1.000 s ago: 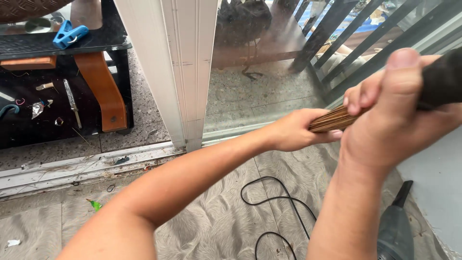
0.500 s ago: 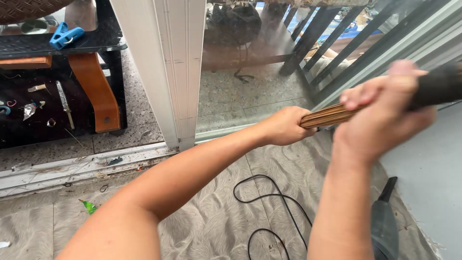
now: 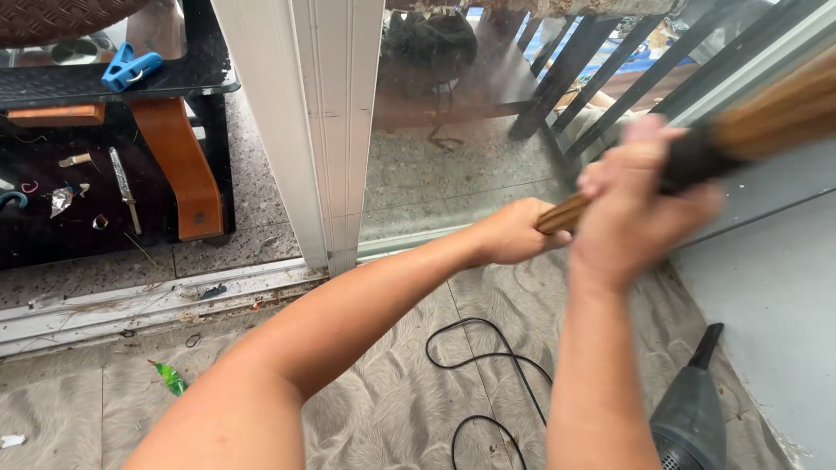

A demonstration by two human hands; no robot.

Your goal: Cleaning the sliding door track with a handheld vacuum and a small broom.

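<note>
Both hands were wrapped around a long wooden stick (image 3: 766, 113) with a dark sleeve partway along it, held out at a slant in front of the person. The left hand (image 3: 514, 231) was closed in a full fist around the lower, far end of the stick, so that only a short stretch of brown wood showed between the two grips. The right hand (image 3: 640, 204) was clenched just above it, fingers curled tight over the dark sleeve; it was blurred, so the exact lie of the fingers could not be made out. Beyond the right hand the stick ran up and out of view, and what it carried at that end could not be told. Just past the left fist stood a white door post (image 3: 318, 130) with a glass pane (image 3: 453, 165) beside it, and under that post ran a dusty floor track (image 3: 148, 305) strewn with grit. Below the grips lay a grey patterned mat (image 3: 392, 409) with a loose black cable (image 3: 488, 374) looping across it, and under the right forearm sat a dark handheld vacuum (image 3: 692, 418). To work the stick well, I judged it best to keep both fists firm and slightly apart for leverage, steer with the left hand, and hold the swing clear of the glass and the cable.
</note>
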